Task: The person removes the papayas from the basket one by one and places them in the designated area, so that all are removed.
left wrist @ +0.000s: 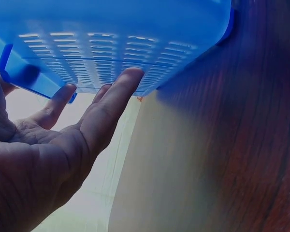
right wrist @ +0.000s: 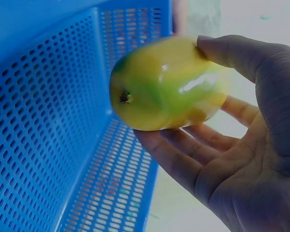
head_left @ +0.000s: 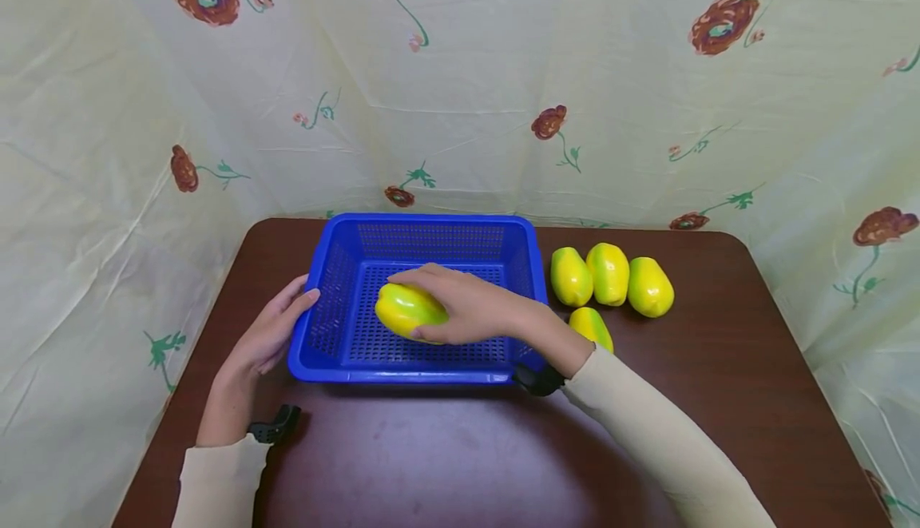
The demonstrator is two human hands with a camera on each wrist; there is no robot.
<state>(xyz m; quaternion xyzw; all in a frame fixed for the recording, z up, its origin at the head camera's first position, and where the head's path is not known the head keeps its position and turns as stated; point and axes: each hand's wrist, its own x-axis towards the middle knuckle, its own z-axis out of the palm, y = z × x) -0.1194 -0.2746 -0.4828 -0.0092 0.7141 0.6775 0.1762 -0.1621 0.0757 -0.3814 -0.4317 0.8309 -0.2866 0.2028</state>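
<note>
A blue plastic basket (head_left: 417,376) with perforated walls stands on the table. My right hand (head_left: 467,304) holds a yellow-green papaya (head_left: 402,308) above the basket's floor. In the right wrist view, the thumb lies on one side of the papaya (right wrist: 169,87) and the fingers on the other, its dark stem end facing out. My left hand (head_left: 269,328) holds the basket's left side, thumb on the rim. The left wrist view shows its fingers (left wrist: 111,104) against the outer wall (left wrist: 111,19). The right forearm covers part of the basket's right front corner.
Right of the basket, several more papayas (head_left: 608,274) lie on the brown table (head_left: 719,400), one (head_left: 591,328) nearer the front and partly behind the right forearm. A flower-patterned cloth (head_left: 460,97) hangs behind the table and along its sides.
</note>
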